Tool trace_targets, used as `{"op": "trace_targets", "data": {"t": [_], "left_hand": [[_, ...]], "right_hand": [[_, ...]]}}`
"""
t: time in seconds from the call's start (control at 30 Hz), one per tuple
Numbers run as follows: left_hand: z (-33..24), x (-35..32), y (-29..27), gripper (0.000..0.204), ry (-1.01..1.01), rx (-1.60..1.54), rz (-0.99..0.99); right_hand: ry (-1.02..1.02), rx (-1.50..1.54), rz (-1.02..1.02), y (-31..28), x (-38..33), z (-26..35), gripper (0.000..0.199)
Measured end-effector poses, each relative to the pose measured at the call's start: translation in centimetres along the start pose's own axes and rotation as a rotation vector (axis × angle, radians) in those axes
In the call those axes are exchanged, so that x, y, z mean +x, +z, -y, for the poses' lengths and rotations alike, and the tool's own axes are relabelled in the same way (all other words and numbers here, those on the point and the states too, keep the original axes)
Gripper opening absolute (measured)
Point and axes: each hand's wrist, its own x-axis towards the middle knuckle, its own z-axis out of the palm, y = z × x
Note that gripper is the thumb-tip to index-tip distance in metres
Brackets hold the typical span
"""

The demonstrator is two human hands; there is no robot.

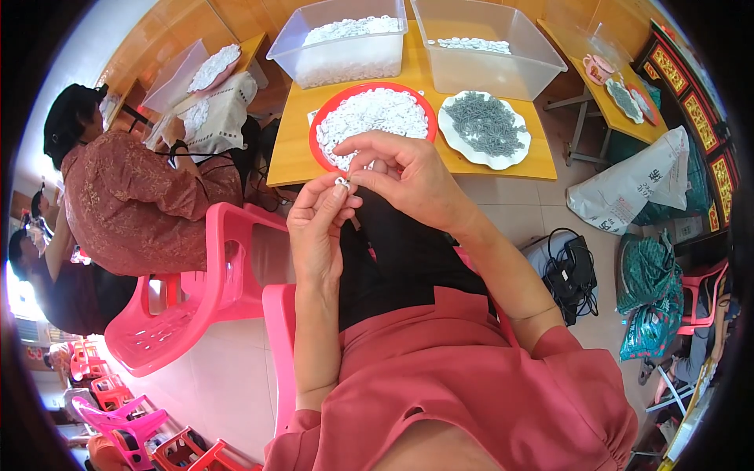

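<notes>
Your white looped piece [341, 182] looks like smooth plastic. At twelve o'clock, your red tray [314, 140] is glossy plastic, the table [292, 147] smooth, wood-grained.

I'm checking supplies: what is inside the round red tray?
The round red tray holds a heap of small white pieces. The heap hides the bottom, and the right hand blocks part of the near side.

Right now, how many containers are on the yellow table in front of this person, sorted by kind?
Clear plastic bins: 2 (left bin, right bin)
Red round tray: 1
White wavy-edged plate: 1
Total: 4 containers
</notes>
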Motion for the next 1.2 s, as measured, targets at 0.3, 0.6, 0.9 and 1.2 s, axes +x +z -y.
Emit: {"op": "trace_targets", "data": {"t": [0.3, 0.6, 0.9, 1.2], "left_hand": [[0.1, 0.0, -0.1, 0.023, 0.005, -0.004, -0.017], [0.2, -0.2, 0.0, 0.024, 0.036, 0.045, -0.012], [0.3, -0.3, 0.1, 0.022, 0.045, 0.046, -0.014], [0.8, 0.0, 0.3, 0.018, 0.136, 0.182, -0.063]], "right_hand": [[0.001, -0.043, 0.006, 0.0, -0.1, 0.0, 0.030], [-0.027, -0.073, 0.007, 0.3, -0.2, -0.7, 0.029], [-0.009, 0.025, -0.012, 0.5, -0.1, -0.7, 0.027], [-0.003, -0.002, -0.011, 0.8, -0.2, -1.2, 0.029]]}}
